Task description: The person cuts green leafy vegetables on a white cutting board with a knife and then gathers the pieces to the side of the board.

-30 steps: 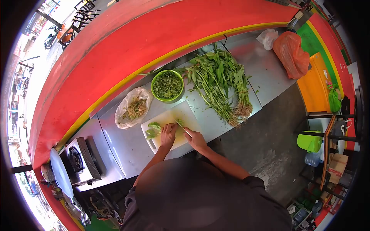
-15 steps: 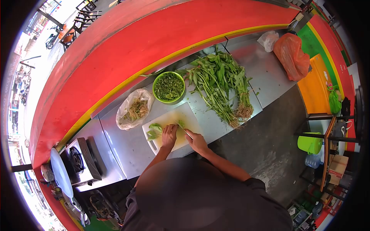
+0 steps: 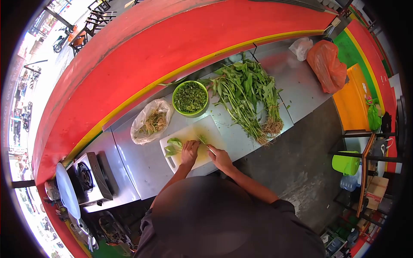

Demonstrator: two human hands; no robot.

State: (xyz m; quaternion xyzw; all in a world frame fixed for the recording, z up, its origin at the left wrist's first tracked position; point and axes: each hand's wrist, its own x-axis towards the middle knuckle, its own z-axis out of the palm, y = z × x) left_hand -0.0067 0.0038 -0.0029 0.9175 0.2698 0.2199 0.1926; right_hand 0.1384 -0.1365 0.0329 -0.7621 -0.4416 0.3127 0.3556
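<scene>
A pale cutting board (image 3: 209, 124) lies on the steel counter in front of me. My left hand (image 3: 189, 151) is closed over a bunch of leafy greens (image 3: 173, 147), whose leaves stick out to its left. In my right hand (image 3: 221, 158) is a knife (image 3: 211, 150), its handle gripped and its blade close to the fingers of the left hand. A little chopped green (image 3: 202, 139) lies beside the blade. Behind the board stands a green bowl (image 3: 189, 98) full of chopped greens. Uncut greens with roots (image 3: 249, 94) are heaped to the right.
A clear plastic bag (image 3: 151, 121) of root ends sits left of the bowl. Farther left is a gas stove (image 3: 88, 177). An orange plastic bag (image 3: 325, 66) and a white bag (image 3: 300, 48) lie at the counter's right end. A red wall (image 3: 146, 51) borders the back.
The view has shifted slightly. Both hands stay in nearly the same place on the board, with the knife still beside the left fingers.
</scene>
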